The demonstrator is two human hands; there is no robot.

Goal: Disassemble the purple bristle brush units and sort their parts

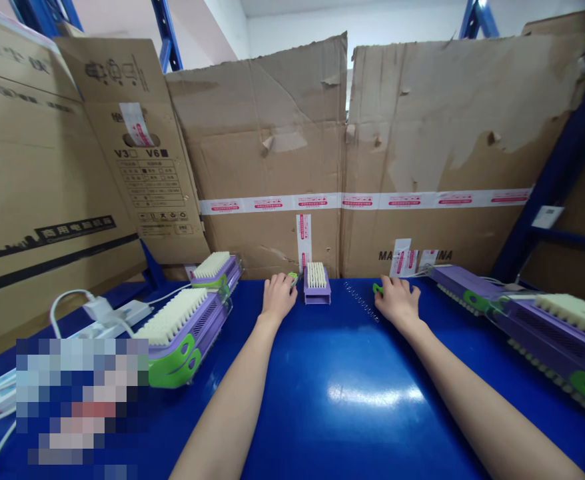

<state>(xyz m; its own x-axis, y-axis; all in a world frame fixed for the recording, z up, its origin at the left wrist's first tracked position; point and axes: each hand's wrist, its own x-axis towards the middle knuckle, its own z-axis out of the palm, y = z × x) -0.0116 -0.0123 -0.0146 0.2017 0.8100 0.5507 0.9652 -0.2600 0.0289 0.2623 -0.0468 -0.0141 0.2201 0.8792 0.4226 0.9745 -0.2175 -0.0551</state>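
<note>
My left hand (278,297) is closed on a small green plastic part (293,276), mostly covered by the fingers. To its right a purple block with cream bristles (317,275), like a brush head, sits bristles up, apart from both hands. A thin coiled spring (361,303) lies stretched slantwise on the blue table (317,373) between that block and my right hand (398,300). The right hand reaches palm down over the table, its fingers bent round another green part (378,289), of which only the edge shows.
Purple-and-green bristled brushes (192,327) stand at left, beside a white power strip (117,317) with cables. More such brushes (552,333) line the right side. Taped cardboard (272,153) walls the back, a printed carton (47,173) the left, and a blue rack post (547,167) the right.
</note>
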